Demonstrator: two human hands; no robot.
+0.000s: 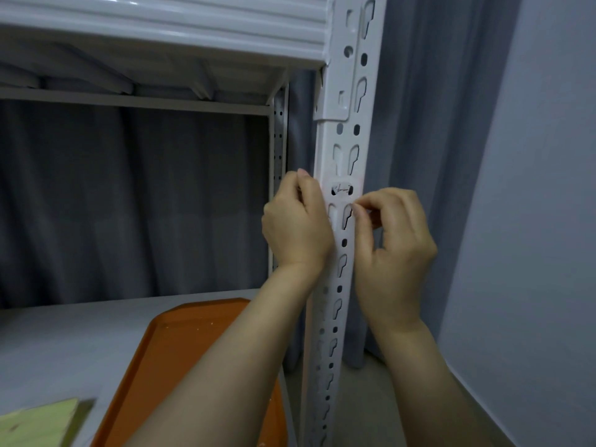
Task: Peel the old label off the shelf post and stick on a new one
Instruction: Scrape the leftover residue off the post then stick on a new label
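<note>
The white metal post of a shelf rack stands upright in the middle, punched with rows of keyhole slots and round holes. The label sits flat on its front face about halfway up, a pale patch with a faint scribble of handwriting across it (too small to read).

The left hand grips the post's left edge just beside the label; its fingers are curled round behind the metal and the thumb lies up along the edge. The right hand is at the post's right edge, thumb and forefinger drawn tight together at the label's lower right corner, the other fingers loosely curled behind. Whether a bit of the label is caught between those two fingertips I cannot tell.

Below the arms an orange tray lies on the grey shelf, and a pale wooden board shows at the lower left corner. A grey curtain hangs behind the rack; a plain wall is to the right.
</note>
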